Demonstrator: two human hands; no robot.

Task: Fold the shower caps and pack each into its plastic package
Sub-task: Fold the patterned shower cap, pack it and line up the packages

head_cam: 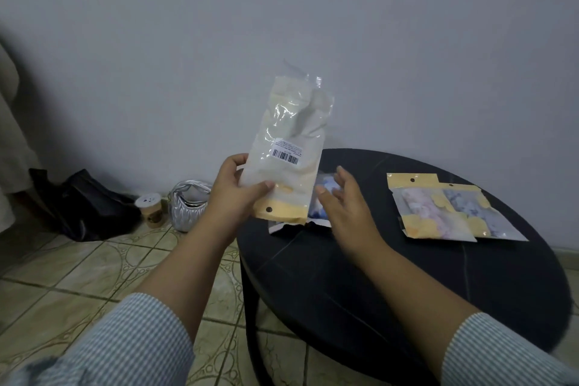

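Pinched between thumb and fingers of the left hand (238,194), a plastic package (289,147) was held upright above the table's left edge, its yellow header strip at the bottom and its open mouth at the top. A pale shower cap (300,110) was seen bunched in its upper part, so the upright hold was judged to let the cap be worked further in. The right hand (341,200) was held released, fingers straight, just beside the package's lower right edge and touching nothing that could be made out; it was judged ready to steady or press the package. Behind both hands a blue-patterned cap or package (319,207) lay at the left edge of the table (407,276), too hidden to be told apart. Near the far right edge two packed packages (451,210) lay overlapped, apparently set aside as finished. The table was round and dark. On the patterned tiled floor (78,276) to the left, a dark bag (84,204), a paper cup (151,207) and a silver handbag (188,204) stood along the plain pale wall (282,9).
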